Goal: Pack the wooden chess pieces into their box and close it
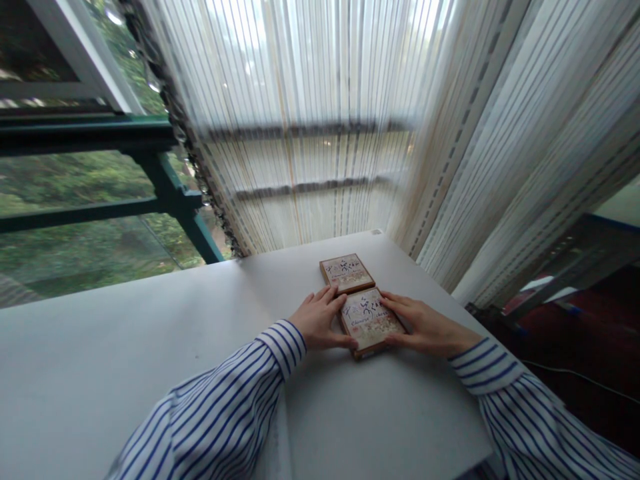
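Two flat Chinese chess boxes lie on the white table, one behind the other. My left hand (323, 320) grips the left side of the near Chinese chess box (373, 319), its thumb at the front left corner. On the box's right side is my right hand (425, 325), fingers on the upper edge and thumb near the front right corner. The far Chinese chess box (346, 271) sits just behind, its front edge against or very close to the near one. Both lids face up, printed with dark characters and the words "Chinese chess".
The white table (150, 347) stretches left and toward me, with its right edge close beyond my right hand. A striped string curtain (320, 160) hangs behind it. Green railing (175, 193) and trees show at the left. A pale cable (580, 375) runs over the dark floor at right.
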A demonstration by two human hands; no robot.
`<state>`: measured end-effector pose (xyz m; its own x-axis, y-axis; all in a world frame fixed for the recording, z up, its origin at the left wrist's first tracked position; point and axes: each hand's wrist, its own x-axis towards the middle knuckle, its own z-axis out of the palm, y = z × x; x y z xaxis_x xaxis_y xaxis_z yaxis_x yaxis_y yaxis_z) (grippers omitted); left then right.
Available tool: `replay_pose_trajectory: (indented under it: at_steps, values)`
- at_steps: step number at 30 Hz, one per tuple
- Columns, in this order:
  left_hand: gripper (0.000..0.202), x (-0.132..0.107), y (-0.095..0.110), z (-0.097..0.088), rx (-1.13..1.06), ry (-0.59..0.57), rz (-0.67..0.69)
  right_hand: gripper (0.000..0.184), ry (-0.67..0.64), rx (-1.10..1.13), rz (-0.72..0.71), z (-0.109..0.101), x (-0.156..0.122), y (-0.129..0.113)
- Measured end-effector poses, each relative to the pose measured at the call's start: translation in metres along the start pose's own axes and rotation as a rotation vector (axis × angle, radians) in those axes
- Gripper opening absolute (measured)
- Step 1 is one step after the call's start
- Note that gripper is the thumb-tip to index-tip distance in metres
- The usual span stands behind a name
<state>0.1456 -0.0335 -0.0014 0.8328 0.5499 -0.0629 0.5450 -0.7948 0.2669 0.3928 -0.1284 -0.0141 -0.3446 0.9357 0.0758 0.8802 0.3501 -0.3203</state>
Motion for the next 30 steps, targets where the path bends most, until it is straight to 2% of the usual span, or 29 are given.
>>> replay_pose_trajectory:
  at_steps: [11,20,30]
  values:
    - [0.103,0.0,0.001,-0.001,0.001,-0.009,-0.002,0.078,0.032,0.07,0.039,-0.004,0.004,0.001]
    - [0.101,-0.001,0.001,-0.002,-0.009,0.008,0.001,0.052,0.125,-0.008,0.006,0.002,0.041,0.011]
    - [0.096,0.0,0.001,-0.004,0.01,0.031,0.016,0.048,0.161,-0.086,-0.019,0.009,0.044,0.017]
